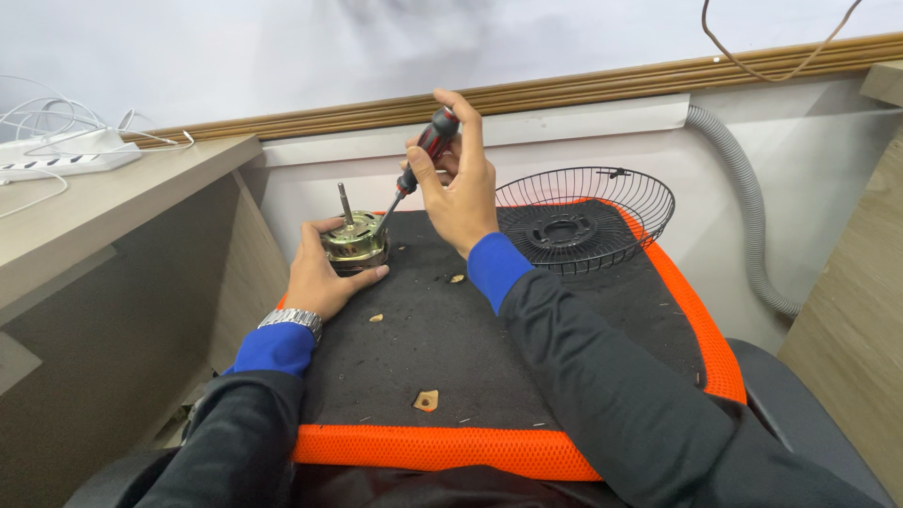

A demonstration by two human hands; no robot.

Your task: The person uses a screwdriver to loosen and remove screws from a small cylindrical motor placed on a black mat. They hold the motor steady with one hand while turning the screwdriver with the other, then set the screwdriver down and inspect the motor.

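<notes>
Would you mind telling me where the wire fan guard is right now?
In the head view, the fan guard lies at the far right of the black pad, beside the right hand and next to the grey hose.

A black wire fan guard (585,218) is lying at the far right corner of the black mat with orange edging (513,450). A grey corrugated hose (750,209) is hanging beyond the mat's right side. A white power strip (66,155) is sitting on the desk far left of it.

obstacles: fan grille (585,218) right, desk (113,202) left | free: dark mat (442,348) centre, near edge
</notes>
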